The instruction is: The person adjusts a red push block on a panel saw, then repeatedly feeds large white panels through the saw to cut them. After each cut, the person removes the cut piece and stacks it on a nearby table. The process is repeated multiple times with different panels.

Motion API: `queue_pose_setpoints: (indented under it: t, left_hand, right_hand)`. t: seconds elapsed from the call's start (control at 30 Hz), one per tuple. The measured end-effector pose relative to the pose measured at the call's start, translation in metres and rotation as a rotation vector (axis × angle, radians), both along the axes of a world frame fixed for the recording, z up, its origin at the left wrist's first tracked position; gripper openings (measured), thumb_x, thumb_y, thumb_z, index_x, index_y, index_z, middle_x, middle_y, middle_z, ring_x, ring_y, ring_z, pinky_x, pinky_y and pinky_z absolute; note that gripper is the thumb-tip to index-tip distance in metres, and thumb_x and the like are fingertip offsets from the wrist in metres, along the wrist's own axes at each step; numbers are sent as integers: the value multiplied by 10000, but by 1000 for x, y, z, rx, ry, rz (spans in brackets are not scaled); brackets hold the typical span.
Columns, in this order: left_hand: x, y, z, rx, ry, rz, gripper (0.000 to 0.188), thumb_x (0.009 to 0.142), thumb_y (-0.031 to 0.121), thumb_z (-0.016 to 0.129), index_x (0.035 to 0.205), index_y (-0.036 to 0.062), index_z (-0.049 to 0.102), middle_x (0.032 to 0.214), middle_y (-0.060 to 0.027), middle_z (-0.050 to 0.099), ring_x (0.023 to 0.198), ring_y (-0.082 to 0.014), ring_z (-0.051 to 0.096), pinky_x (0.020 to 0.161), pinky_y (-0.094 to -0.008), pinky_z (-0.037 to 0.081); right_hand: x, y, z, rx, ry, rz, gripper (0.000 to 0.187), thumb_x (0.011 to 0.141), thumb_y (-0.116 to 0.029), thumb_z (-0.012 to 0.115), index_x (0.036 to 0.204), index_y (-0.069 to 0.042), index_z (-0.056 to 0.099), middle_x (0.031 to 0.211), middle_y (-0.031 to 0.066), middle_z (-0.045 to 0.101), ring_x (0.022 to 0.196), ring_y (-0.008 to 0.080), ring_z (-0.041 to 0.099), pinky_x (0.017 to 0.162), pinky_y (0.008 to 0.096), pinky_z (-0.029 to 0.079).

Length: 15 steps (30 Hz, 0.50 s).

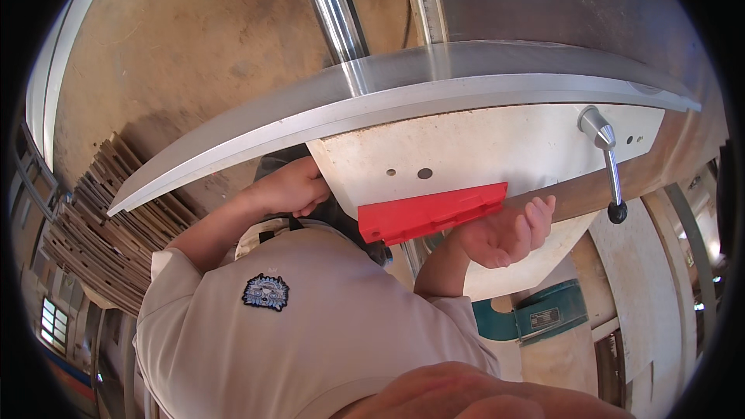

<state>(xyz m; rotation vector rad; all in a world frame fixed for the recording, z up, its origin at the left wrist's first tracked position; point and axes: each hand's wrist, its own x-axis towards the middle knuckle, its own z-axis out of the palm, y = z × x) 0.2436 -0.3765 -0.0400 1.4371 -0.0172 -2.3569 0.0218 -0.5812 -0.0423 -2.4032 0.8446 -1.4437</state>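
Note:
My left hand (291, 188) is low beside my body, at the left end of a white metal plate (481, 143). Its fingers are curled in, partly hidden, and I cannot make out what they hold, if anything. Palm up, my right hand (508, 233) rests beside the right end of a red plastic guard (431, 216), its fingers loosely bent and apart with nothing in them. The wrist passes under the red piece, which sits along the plate's lower edge. A long silver fence rail (403, 93) runs above the plate.
A lever with a black knob (617, 211) sticks out at the plate's right end. Beyond the rail are a chrome bar (332, 8) and a ruler strip (425, 0). Stacked thin wood strips (116, 229) stand at left; a green machine part (551, 312) lies lower right.

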Motion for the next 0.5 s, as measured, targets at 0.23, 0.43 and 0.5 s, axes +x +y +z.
queue_pose_setpoints:
  t: [0.23,0.43,0.5]
  left_hand:
    - [-25,-4,0,-60,-62,-45,256,945,94,441,1154,45,580,727,-22,517,519,-98,533,445,-262,455]
    - [-33,-10,-1,-75,-98,-78,202,967,120,430,1077,31,573,731,-28,531,523,-104,546,458,-271,470]
    - [-34,-11,0,-88,-124,-76,155,970,102,438,942,26,570,710,-16,532,516,-97,546,445,-266,465]
  right_hand:
    - [-23,-9,-1,57,33,47,517,1056,-318,128,1092,-50,568,1072,134,596,1028,296,581,1050,577,423]
    - [-34,-15,-2,107,-73,-29,528,1059,-332,139,1083,-30,571,1065,150,600,1030,303,585,1030,580,441]
    - [-32,-17,-3,71,-50,-47,526,1058,-328,142,1079,-23,570,1065,162,601,1024,311,586,1022,573,448]
